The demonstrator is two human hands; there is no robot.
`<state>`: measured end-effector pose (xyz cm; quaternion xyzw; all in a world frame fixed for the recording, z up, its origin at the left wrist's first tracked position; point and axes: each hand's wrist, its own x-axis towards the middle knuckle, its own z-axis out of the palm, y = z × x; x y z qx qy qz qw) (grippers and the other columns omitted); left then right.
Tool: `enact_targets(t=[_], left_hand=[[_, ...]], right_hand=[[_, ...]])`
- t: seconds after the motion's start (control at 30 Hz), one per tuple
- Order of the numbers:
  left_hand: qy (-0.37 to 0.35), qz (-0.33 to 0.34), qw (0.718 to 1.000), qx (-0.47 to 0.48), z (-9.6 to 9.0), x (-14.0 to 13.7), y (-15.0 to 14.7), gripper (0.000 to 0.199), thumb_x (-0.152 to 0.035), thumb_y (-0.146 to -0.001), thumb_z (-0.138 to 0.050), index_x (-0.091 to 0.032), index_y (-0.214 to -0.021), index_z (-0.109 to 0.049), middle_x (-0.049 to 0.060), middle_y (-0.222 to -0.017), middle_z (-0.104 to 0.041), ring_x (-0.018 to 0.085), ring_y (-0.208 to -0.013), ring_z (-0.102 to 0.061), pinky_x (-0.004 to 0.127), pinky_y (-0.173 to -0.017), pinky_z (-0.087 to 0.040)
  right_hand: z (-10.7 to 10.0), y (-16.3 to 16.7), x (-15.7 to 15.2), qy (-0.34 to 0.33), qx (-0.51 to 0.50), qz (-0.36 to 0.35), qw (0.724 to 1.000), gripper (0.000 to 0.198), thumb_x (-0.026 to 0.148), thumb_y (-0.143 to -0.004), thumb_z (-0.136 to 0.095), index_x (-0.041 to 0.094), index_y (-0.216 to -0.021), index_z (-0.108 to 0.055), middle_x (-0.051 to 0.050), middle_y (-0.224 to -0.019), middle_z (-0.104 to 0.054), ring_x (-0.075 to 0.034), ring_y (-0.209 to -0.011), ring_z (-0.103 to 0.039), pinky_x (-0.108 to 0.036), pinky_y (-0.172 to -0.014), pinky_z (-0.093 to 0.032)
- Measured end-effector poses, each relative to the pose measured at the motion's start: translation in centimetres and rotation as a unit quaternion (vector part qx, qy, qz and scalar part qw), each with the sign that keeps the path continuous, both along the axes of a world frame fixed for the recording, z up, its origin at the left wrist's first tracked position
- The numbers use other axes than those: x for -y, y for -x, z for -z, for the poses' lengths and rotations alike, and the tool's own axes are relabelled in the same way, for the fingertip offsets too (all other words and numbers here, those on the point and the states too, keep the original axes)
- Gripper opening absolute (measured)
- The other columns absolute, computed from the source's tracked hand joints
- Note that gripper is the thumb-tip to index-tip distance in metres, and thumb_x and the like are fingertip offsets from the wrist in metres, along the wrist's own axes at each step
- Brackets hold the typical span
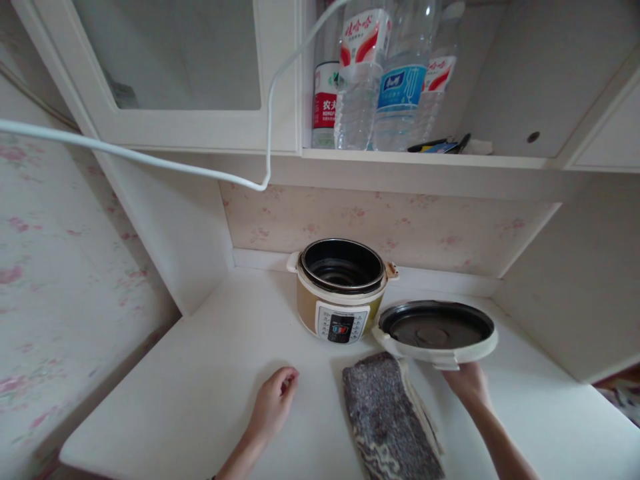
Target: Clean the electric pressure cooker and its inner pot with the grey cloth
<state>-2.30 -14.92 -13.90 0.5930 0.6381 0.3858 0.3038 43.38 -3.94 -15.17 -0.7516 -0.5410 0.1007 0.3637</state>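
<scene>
On the shelf at the far side, the red-labelled bottle reads "农夫" above "NONGF", cut off at its edge; the tall water bottle bears red characters on white, too blurred to read surely; the blue label and the cooker's control panel are illegible.

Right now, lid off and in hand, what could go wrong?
1. The right hand grips the upturned lid only at its near rim; it might tip or slip.
2. The lid sits close to the cooker and could knock it.
3. The folded cloth lies just below and could snag.
</scene>
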Motion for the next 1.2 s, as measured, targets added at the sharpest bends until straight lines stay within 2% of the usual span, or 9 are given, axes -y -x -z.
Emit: enact_targets(t=[0.07, 0.13, 0.33, 0.43, 0.57, 0.77, 0.87, 0.97, 1.2], left_hand=[[0.006, 0.004, 1.000, 0.009, -0.1, 0.0, 0.0, 0.033, -0.044, -0.089, -0.045, -0.019, -0.098, -0.066, 0.006, -0.090, -0.071, 0.017, -0.072, -0.065, 0.027, -0.067, -0.049], [0.014, 0.006, 1.000, 0.018, -0.1, -0.1, 0.0, 0.034, -0.044, -0.089, -0.045, -0.019, -0.098, -0.065, 0.007, -0.090, -0.071, 0.018, -0.071, -0.065, 0.027, -0.065, -0.049], [0.028, 0.014, 0.999, 0.024, 0.1, -0.2, 0.1, 0.034, -0.043, -0.090, -0.044, -0.018, -0.100, -0.064, 0.007, -0.092, -0.070, 0.018, -0.073, -0.065, 0.027, -0.066, -0.049], [0.034, 0.016, 0.999, 0.022, 0.2, -0.3, 0.1, 0.034, -0.043, -0.090, -0.043, -0.018, -0.100, -0.064, 0.007, -0.091, -0.070, 0.018, -0.076, -0.065, 0.029, -0.069, -0.050], [0.039, 0.012, 0.999, 0.025, 0.4, -0.4, 0.2, 0.034, -0.043, -0.089, -0.044, -0.018, -0.100, -0.064, 0.007, -0.093, -0.070, 0.019, -0.078, -0.065, 0.029, -0.070, -0.050], [0.040, 0.012, 0.999, 0.030, 0.3, -0.3, 0.3, 0.035, -0.044, -0.089, -0.044, -0.018, -0.100, -0.064, 0.006, -0.091, -0.070, 0.018, -0.074, -0.064, 0.029, -0.068, -0.049], [0.038, 0.020, 0.999, 0.027, 0.1, -0.3, 0.2, 0.035, -0.044, -0.089, -0.043, -0.018, -0.100, -0.064, 0.006, -0.092, -0.070, 0.017, -0.074, -0.064, 0.028, -0.068, -0.049], [0.038, 0.029, 0.999, 0.018, 0.0, -0.4, 0.1, 0.034, -0.043, -0.090, -0.043, -0.018, -0.099, -0.064, 0.006, -0.092, -0.070, 0.017, -0.074, -0.064, 0.028, -0.069, -0.048], [0.027, 0.046, 0.999, 0.008, -0.2, -0.6, 0.3, 0.030, -0.039, -0.091, -0.043, -0.019, -0.097, -0.064, 0.005, -0.090, -0.070, 0.017, -0.077, -0.064, 0.028, -0.074, -0.047]], right_hand=[[-0.8, -0.5, 0.3, 0.054, 0.024, 0.008, 0.998, 0.049, 0.060, -0.059, -0.058, 0.019, -0.084, -0.067, -0.018, -0.081, -0.069, -0.045, -0.094, -0.063, -0.047, -0.068, -0.048], [-1.5, -0.7, 0.8, 0.054, 0.032, 0.017, 0.998, 0.052, 0.059, -0.060, -0.056, 0.017, -0.090, -0.066, -0.017, -0.086, -0.070, -0.041, -0.091, -0.064, -0.044, -0.068, -0.048], [-5.0, 0.4, 2.6, -0.181, 0.084, -0.017, 0.980, 0.049, 0.059, -0.069, -0.060, 0.022, -0.100, -0.065, -0.007, -0.107, -0.067, -0.025, -0.092, -0.065, -0.035, -0.084, -0.048], [-7.1, 0.4, 2.4, -0.236, 0.132, -0.063, 0.961, 0.042, 0.056, -0.076, -0.060, 0.024, -0.104, -0.063, -0.003, -0.103, -0.067, -0.020, -0.088, -0.066, -0.030, -0.083, -0.048], [-8.8, 0.3, 1.0, -0.225, 0.182, -0.047, 0.956, 0.047, 0.057, -0.082, -0.053, 0.025, -0.116, -0.060, -0.004, -0.104, -0.066, -0.019, -0.085, -0.065, -0.029, -0.075, -0.049], [-8.9, -0.5, -0.2, -0.100, 0.286, -0.032, 0.952, 0.048, 0.061, -0.085, -0.041, 0.030, -0.120, -0.057, -0.004, -0.114, -0.064, -0.027, -0.105, -0.060, -0.038, -0.079, -0.050], [-10.0, -1.3, -0.2, -0.107, 0.292, -0.022, 0.950, 0.051, 0.063, -0.084, -0.041, 0.029, -0.119, -0.058, -0.005, -0.113, -0.064, -0.028, -0.103, -0.060, -0.041, -0.081, -0.050], [-12.6, -1.5, -0.1, -0.148, 0.295, -0.001, 0.944, 0.053, 0.064, -0.084, -0.040, 0.026, -0.118, -0.059, -0.009, -0.106, -0.065, -0.030, -0.100, -0.060, -0.043, -0.082, -0.050], [-21.3, 0.3, -0.4, -0.199, 0.303, 0.004, 0.932, 0.043, 0.059, -0.088, -0.040, 0.032, -0.115, -0.059, -0.012, -0.100, -0.066, -0.032, -0.100, -0.062, -0.045, -0.082, -0.050]])
